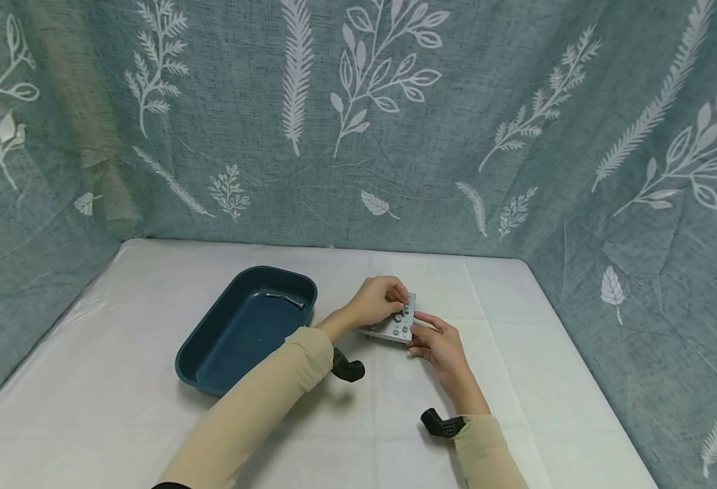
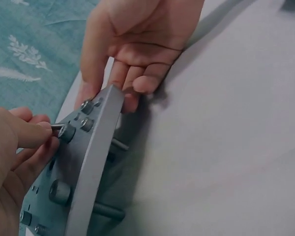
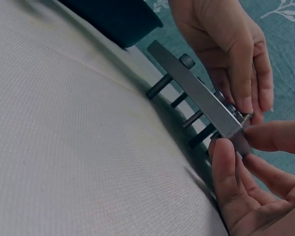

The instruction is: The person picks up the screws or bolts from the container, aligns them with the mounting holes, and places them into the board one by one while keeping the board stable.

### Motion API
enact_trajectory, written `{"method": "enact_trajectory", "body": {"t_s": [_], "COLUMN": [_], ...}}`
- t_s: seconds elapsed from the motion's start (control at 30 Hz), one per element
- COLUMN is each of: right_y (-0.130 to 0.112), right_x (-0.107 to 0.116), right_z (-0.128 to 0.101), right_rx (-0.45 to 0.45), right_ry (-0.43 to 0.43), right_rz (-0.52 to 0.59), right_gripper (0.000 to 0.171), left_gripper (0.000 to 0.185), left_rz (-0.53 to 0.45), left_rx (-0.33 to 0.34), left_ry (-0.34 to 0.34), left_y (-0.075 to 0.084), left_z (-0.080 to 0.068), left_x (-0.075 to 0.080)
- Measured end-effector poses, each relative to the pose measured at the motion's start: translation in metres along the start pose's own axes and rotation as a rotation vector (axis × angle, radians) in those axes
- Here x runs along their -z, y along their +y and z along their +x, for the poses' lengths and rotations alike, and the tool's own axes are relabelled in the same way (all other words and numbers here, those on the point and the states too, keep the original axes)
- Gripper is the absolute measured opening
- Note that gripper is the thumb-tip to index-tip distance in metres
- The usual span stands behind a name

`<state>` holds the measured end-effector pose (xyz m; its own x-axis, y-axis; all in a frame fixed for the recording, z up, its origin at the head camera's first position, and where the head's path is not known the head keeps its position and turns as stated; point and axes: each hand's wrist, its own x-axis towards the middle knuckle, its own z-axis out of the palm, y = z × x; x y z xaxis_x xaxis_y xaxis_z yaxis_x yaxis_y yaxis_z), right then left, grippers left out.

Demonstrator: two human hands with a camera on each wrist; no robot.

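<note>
Lying in tray point(image 1: 245, 343) are bolts point(image 1: 295, 302); left fingers point(image 2: 35, 135) pinch rod point(image 2: 57, 126), right fingers point(image 3: 225, 160) grip plate point(image 2: 92, 162).

A white-covered table point(image 1: 89, 380) carries a dark blue tray point(image 1: 245, 333) on its left side
</note>
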<state>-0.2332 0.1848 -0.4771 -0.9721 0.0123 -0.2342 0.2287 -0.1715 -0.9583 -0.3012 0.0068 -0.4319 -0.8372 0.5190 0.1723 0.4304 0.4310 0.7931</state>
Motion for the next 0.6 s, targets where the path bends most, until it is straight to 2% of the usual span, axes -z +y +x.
{"method": "enact_trajectory", "body": {"t_s": [0.3,0.6], "right_y": [0.000,0.000], "right_x": [0.000,0.000], "right_z": [0.000,0.000], "right_rx": [0.003,0.007], "right_ry": [-0.001,-0.001], "right_rz": [0.006,0.015], "right_gripper": [0.041,0.041], "left_gripper": [0.008,0.011], "left_rz": [0.073,0.067], "left_rx": [-0.033,-0.050], "left_ry": [0.076,0.006], "left_y": [0.006,0.006], "left_z": [0.002,0.001], "left_x": [-0.008,-0.012]}}
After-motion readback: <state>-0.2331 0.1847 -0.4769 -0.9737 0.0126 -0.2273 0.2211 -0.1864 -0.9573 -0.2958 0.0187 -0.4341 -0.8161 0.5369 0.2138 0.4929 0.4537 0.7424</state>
